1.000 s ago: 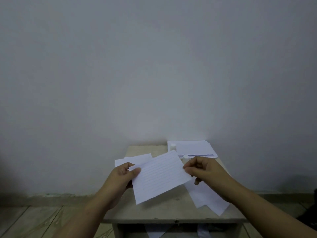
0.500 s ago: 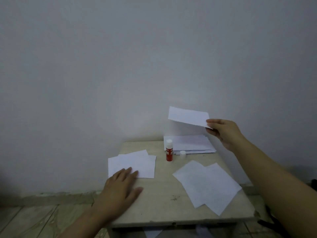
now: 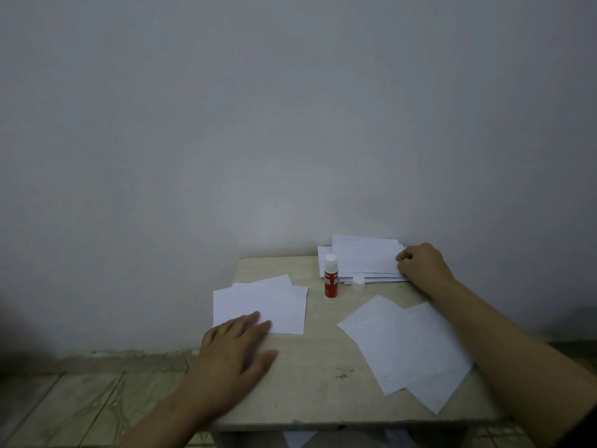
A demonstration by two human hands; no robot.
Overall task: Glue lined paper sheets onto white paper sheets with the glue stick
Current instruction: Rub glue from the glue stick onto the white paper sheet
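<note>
Two hands are on the small table [image 3: 310,392]. Low in the frame, the left hand [image 3: 234,354] lies flat, fingers straight, its tips on the white paper sheets [image 3: 261,302]. More loose sheets [image 3: 407,354] lie at lower right. Paper is light, thin and bendy, so I think a corner pinch works best. Farther back, the uncapped glue stick [image 3: 331,281] stands by its cap [image 3: 358,283]. The right hand [image 3: 421,263] curls on the lined paper stack's [image 3: 365,258] edge.

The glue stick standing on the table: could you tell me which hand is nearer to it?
Right, narrowly. The right hand rests on the paper stack just behind the glue stick; the left hand lies flat on the white sheets, nearer the table's front edge.
</note>
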